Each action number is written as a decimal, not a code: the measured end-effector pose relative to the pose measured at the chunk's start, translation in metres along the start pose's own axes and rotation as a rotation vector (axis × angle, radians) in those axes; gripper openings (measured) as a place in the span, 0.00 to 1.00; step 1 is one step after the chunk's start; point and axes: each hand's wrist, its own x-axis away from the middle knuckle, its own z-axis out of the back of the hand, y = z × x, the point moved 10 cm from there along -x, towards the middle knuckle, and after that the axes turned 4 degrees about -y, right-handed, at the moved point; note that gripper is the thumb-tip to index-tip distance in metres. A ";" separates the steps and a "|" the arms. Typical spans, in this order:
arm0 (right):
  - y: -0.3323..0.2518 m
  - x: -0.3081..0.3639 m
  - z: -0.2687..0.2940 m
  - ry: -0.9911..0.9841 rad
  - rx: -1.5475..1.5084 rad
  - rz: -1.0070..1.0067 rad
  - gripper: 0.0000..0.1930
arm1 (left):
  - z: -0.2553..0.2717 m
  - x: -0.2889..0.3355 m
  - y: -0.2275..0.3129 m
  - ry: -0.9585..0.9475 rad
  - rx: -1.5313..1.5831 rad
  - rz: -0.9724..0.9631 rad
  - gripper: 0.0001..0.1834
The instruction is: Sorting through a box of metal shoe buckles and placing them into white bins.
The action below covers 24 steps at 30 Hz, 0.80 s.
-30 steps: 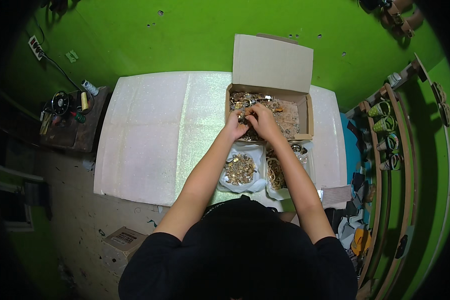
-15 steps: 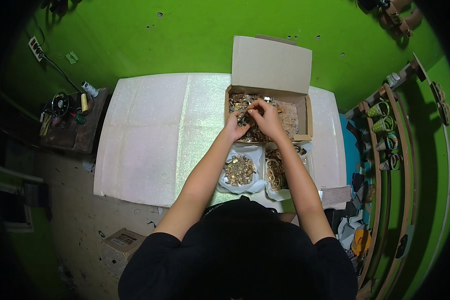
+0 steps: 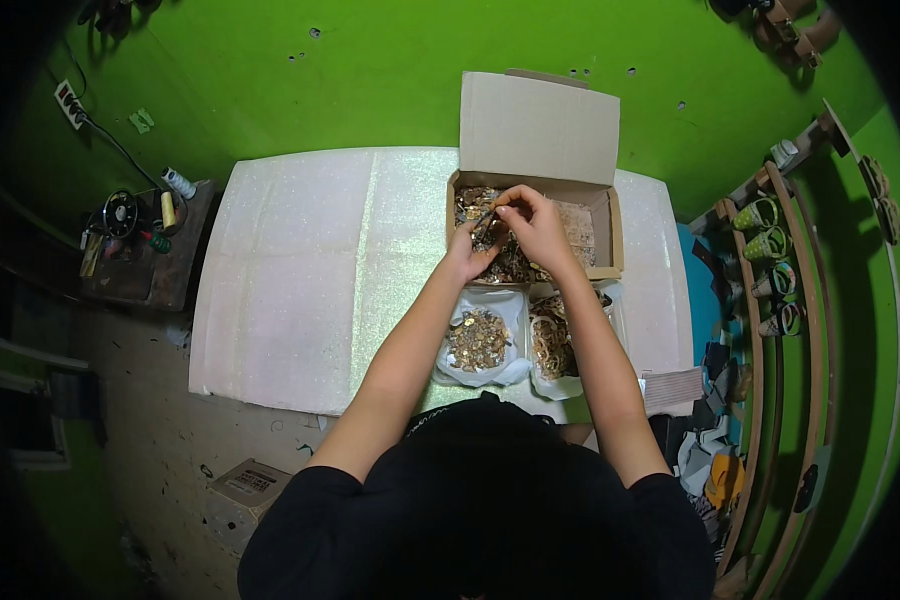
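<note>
Both my hands are over the left part of an open cardboard box [image 3: 616, 240], which is filled there with small brown and gold-coloured metal-looking pieces [image 3: 477, 197]. My left hand [image 3: 467, 256] is cupped with curled fingers round something small and dark. Close beside it, my right hand [image 3: 540, 232] is closed in a pinch at the same spot, its fingertips on a thin dark bit. What exactly they hold is too small to tell. On the near side of the box sits a white plastic-lined container [image 3: 515, 374] of shiny gold and silver bits [image 3: 478, 340]. Another holds tan and dark ring-like pieces [image 3: 552, 345], partly behind my right forearm.
The box's raised lid [image 3: 540, 128] stands toward the green wall. A pale shimmering cloth [image 3: 280, 270] covers the table. At left, a small dark table [image 3: 150, 285] bears thread spools. On the right, a wooden rack [image 3: 755, 400] holds green sandals, with fabric scraps [image 3: 705, 450] beneath.
My right hand has shifted slightly up and turned, and a thin dark bit shows more between the hands. The whole view has moved a little.
</note>
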 end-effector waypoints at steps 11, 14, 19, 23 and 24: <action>-0.023 -0.001 0.010 -0.017 0.041 -0.011 0.05 | 0.010 -0.003 -0.003 0.063 0.050 0.024 0.13; -0.038 -0.002 0.010 -0.007 -0.007 0.013 0.04 | 0.013 -0.003 -0.003 0.046 0.063 0.040 0.13; -0.043 -0.005 0.016 0.001 -0.041 0.019 0.05 | 0.013 -0.006 -0.003 0.059 0.100 0.037 0.13; -0.046 -0.002 0.023 -0.003 -0.063 0.039 0.04 | 0.004 -0.008 -0.001 0.012 0.057 0.022 0.13; -0.048 0.000 0.024 -0.002 -0.064 0.040 0.04 | 0.005 -0.010 -0.002 -0.010 0.120 0.041 0.13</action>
